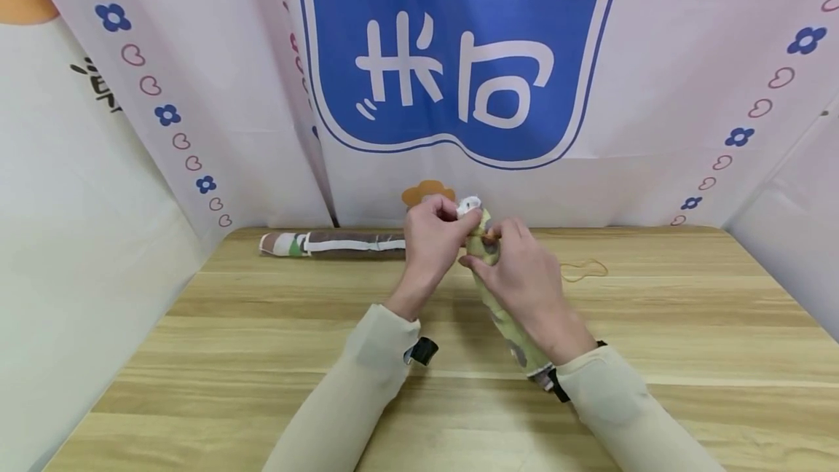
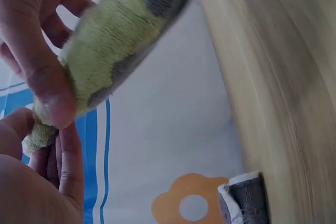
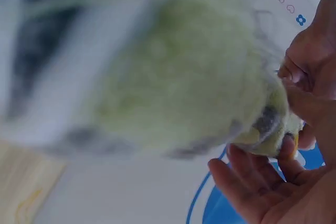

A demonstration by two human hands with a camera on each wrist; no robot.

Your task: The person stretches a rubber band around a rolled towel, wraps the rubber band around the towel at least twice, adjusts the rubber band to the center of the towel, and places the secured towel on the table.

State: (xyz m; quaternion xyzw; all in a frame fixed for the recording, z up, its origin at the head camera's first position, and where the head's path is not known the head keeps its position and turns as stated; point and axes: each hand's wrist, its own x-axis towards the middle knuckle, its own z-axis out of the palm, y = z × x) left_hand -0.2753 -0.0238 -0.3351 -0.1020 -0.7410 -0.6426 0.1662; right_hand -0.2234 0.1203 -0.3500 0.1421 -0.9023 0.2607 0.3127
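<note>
A rolled cloth, pale green with grey patches and towel-like (image 1: 501, 315), slants up from the table between both hands. My left hand (image 1: 430, 235) pinches its upper end, where a white tip sticks out. Just below, my right hand (image 1: 527, 272) grips the roll between thumb and fingers. A thin yellow-orange band (image 3: 295, 140) shows at the right fingers against the cloth; how far it goes round is hidden. In the left wrist view, the thumb and fingers of the left hand (image 2: 47, 177) close on the narrow green end.
Behind the left hand, a brown rolled cloth (image 1: 354, 242) with a white stripe lies along the table's back edge. A loose yellow rubber band (image 1: 583, 269) lies right of the right hand. A printed curtain (image 1: 262, 166) hangs behind the wooden table (image 1: 229, 355).
</note>
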